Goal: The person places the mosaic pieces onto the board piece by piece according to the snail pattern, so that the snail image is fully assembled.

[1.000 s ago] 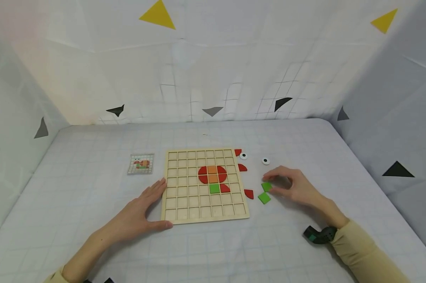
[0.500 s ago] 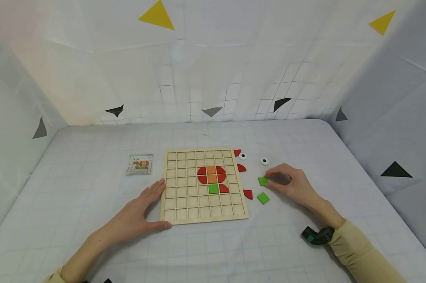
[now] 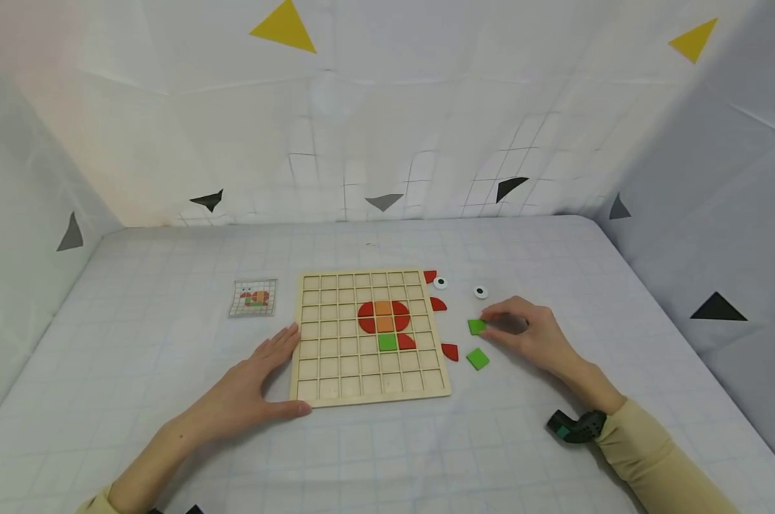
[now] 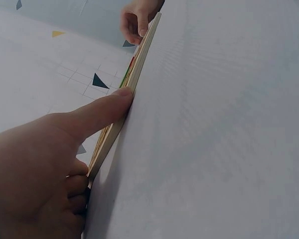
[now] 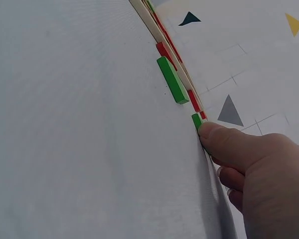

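Note:
A wooden grid board (image 3: 371, 385) lies in the middle of the table. Red quarter-circle pieces (image 3: 366, 325), orange squares (image 3: 383, 316) and one green square sit in its cells. My left hand (image 3: 233, 400) rests along the board's left side, fingers straight, with the thumb at the near corner; in the left wrist view the thumb tip touches the board's edge. To the right of the board, my right hand (image 3: 535, 335) pinches a green square tile (image 3: 475, 327) between thumb and fingers, low at the table. A second green square tile (image 3: 478, 359) lies just nearer.
Red quarter-circle pieces (image 3: 450, 352) lie along the board's right edge. Two eye discs, one by the top right corner (image 3: 440, 283) and another eye disc (image 3: 480, 292) beyond my right hand, lie flat. A small picture card (image 3: 253, 298) is left of the board.
My right hand has taken hold of the upper green square tile and shifted it slightly left and away, apart from the other green tile. The left hand stays at the board.

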Available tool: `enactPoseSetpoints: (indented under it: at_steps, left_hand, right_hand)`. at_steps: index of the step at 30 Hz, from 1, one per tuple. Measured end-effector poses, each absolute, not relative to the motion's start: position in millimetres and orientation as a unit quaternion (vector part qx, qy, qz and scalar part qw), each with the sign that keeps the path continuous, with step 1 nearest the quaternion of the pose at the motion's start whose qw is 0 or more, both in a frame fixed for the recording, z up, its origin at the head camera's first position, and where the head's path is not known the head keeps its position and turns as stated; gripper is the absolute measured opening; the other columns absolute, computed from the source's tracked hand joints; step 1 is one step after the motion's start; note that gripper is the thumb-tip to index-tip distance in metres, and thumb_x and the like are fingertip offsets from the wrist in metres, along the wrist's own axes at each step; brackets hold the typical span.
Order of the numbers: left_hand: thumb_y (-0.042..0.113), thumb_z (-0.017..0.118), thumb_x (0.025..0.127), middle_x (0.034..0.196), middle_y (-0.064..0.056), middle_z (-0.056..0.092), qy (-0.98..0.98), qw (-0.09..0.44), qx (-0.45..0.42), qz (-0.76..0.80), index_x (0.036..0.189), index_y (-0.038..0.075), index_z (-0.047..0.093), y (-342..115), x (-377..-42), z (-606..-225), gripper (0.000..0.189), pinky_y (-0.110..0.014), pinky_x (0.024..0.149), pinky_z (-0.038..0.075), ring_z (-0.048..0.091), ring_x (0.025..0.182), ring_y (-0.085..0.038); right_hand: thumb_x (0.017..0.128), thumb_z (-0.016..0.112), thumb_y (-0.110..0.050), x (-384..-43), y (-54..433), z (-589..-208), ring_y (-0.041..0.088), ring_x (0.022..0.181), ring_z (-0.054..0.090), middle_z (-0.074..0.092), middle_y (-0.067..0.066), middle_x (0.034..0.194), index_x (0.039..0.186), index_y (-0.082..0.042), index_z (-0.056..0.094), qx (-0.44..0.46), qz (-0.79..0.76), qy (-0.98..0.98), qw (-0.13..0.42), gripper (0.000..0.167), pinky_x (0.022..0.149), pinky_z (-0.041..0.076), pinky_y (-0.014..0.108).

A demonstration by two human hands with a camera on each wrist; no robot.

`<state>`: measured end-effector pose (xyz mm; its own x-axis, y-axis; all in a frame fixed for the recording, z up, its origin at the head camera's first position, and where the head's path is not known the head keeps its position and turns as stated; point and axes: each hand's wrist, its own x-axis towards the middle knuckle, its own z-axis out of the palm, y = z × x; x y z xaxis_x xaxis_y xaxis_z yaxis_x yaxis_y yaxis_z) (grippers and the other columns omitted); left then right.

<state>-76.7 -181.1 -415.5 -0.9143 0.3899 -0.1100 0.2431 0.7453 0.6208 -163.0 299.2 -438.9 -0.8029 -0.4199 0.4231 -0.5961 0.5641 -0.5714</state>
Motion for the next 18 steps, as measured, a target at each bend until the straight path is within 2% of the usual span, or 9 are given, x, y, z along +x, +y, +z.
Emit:
enactPoseSetpoints:
  at_steps: [5, 13, 18]
  left_hand:
    - [0.069, 0.074, 0.075, 0.167, 0.009, 0.016, 0.925, 0.120, 0.170, 0.317, 0.161, 0.024, 0.021, -180.9, -76.8, -415.8, 0.110, -0.058, 0.121, 0.022, 0.016, 0.154, -0.030]
    - [0.069, 0.074, 0.075, 0.168, 0.008, 0.016, 0.928, 0.117, 0.168, 0.311, 0.161, 0.023, 0.021, -181.2, -76.3, -414.5, 0.110, -0.057, 0.121, 0.022, 0.016, 0.154, -0.030]
    - [0.069, 0.074, 0.075, 0.167, 0.008, 0.015, 0.928, 0.114, 0.171, 0.311, 0.161, 0.023, 0.021, -181.1, -76.8, -414.8, 0.111, -0.056, 0.121, 0.021, 0.016, 0.154, -0.029]
  right_hand:
    - [0.074, 0.088, -0.007, -160.6, 291.6, -427.9, 0.008, 0.094, 0.065, 0.073, -0.009, 0.100, 0.106, -0.019, 0.074, 0.267, 0.366, -0.885, 0.106, 0.037, 0.089, 0.048, 0.015]
    - [0.081, 0.085, -0.018, -156.3, 244.5, -405.8, 0.013, 0.096, 0.063, 0.074, -0.006, 0.101, 0.109, -0.018, 0.074, 0.250, 0.404, -0.878, 0.053, 0.030, 0.090, 0.049, 0.044]
    - [0.081, 0.085, -0.018, -154.8, 212.2, -403.5, 0.014, 0.093, 0.064, 0.075, -0.003, 0.098, 0.107, -0.016, 0.075, 0.262, 0.416, -0.869, 0.057, 0.028, 0.086, 0.051, 0.045]
